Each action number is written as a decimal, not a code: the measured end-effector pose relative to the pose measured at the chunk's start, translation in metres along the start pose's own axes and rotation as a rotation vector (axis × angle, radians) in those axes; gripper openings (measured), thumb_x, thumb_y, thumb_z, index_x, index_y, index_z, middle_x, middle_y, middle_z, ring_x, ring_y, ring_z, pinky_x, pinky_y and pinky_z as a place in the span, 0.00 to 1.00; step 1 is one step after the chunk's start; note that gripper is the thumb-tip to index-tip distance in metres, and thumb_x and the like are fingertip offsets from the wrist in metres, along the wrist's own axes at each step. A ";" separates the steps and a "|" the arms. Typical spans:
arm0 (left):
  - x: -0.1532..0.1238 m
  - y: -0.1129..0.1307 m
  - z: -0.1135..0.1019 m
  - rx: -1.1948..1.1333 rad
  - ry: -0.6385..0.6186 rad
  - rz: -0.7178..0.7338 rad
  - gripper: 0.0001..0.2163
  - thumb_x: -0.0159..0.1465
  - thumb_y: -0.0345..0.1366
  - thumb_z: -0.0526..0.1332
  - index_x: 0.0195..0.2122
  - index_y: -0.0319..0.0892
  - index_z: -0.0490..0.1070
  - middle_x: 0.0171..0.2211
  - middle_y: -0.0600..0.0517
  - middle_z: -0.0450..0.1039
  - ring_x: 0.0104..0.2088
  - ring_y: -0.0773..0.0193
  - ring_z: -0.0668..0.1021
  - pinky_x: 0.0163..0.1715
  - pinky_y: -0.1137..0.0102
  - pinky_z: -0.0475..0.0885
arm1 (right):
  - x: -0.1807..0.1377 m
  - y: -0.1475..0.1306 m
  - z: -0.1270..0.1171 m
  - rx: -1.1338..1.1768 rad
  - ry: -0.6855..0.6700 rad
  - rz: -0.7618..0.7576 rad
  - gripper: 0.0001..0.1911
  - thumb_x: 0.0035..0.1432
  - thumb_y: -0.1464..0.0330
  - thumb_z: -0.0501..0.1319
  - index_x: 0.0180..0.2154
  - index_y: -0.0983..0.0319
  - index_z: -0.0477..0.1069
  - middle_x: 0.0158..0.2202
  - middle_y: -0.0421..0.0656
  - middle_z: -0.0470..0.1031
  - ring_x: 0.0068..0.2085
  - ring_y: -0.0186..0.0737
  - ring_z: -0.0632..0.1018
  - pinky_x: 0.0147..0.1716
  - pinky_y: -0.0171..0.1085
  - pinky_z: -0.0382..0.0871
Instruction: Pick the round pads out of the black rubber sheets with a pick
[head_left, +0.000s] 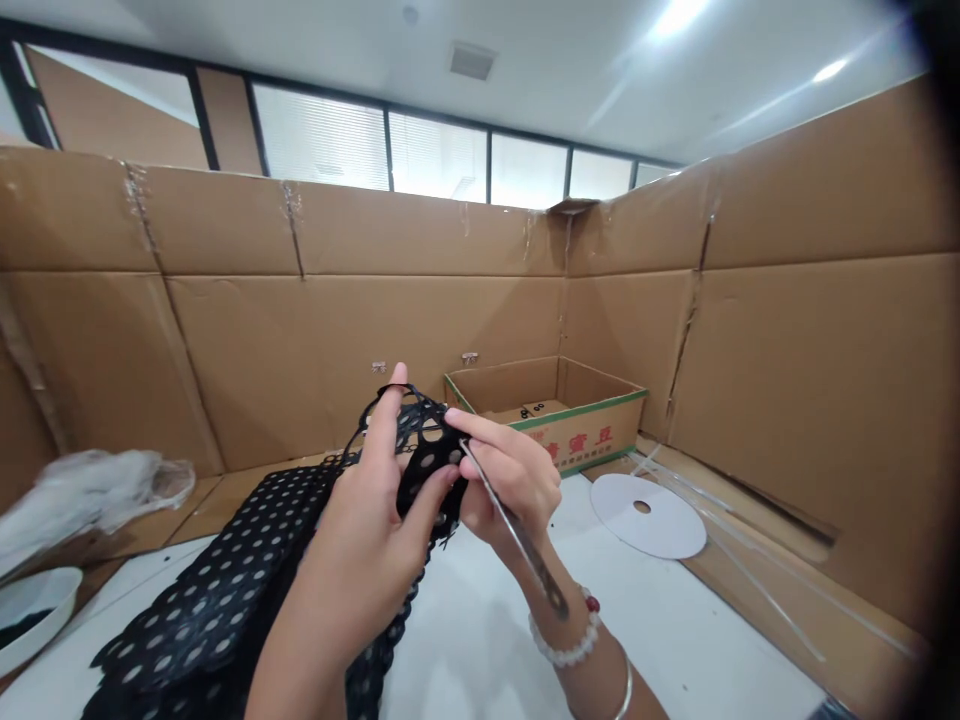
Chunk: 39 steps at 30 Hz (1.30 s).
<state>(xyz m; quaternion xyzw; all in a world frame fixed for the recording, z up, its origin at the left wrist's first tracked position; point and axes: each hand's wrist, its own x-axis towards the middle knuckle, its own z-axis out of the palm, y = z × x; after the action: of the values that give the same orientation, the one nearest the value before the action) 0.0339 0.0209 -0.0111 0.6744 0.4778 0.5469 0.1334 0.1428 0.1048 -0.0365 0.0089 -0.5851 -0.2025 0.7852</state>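
Note:
Black fabric (217, 570) with a pattern of round holes or pale dots lies in folds on the left of the table. Its upper end is bunched up between my hands. My left hand (382, 510) pinches this end with its thumb, while the raised index finger has thin black strands around it. My right hand (510, 475) is closed around a slim metal tool (525, 545) with a broad rounded end pointing back at my wrist. The tool's narrow tip meets the fabric; its shape there is hidden. My right fingertips also touch the fabric edge.
An open cardboard box (592, 430) with small cards inside stands behind my right hand. A white disc (649, 515) with a centre hole lies at right. Clear plastic (105, 495) and a white bowl (64, 600) are at left. Tall cardboard walls (420, 320) enclose the table.

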 end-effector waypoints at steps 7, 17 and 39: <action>0.004 -0.012 -0.009 -0.003 -0.107 0.014 0.37 0.64 0.43 0.63 0.71 0.50 0.47 0.61 0.43 0.69 0.64 0.45 0.67 0.60 0.52 0.66 | 0.007 0.031 -0.012 0.102 0.166 0.636 0.08 0.64 0.68 0.56 0.30 0.59 0.65 0.28 0.42 0.78 0.29 0.39 0.81 0.30 0.39 0.77; 0.006 -0.013 -0.042 -0.119 0.396 -0.118 0.41 0.57 0.48 0.69 0.69 0.49 0.52 0.48 0.45 0.78 0.48 0.48 0.80 0.47 0.55 0.78 | -0.005 0.106 -0.075 -0.512 0.447 0.664 0.17 0.64 0.52 0.45 0.38 0.57 0.62 0.42 0.53 0.76 0.45 0.52 0.79 0.48 0.53 0.71; 0.016 -0.005 -0.010 -0.605 0.195 -0.299 0.40 0.47 0.31 0.76 0.61 0.42 0.60 0.35 0.51 0.82 0.34 0.58 0.84 0.35 0.70 0.79 | 0.019 0.012 -0.018 0.403 -0.241 0.774 0.07 0.63 0.65 0.61 0.34 0.60 0.75 0.30 0.38 0.77 0.30 0.32 0.77 0.32 0.34 0.72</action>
<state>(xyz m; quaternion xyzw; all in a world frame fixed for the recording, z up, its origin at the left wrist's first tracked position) 0.0225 0.0325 -0.0010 0.4713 0.3980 0.7001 0.3595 0.1677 0.1058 -0.0220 -0.0815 -0.6605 0.2243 0.7119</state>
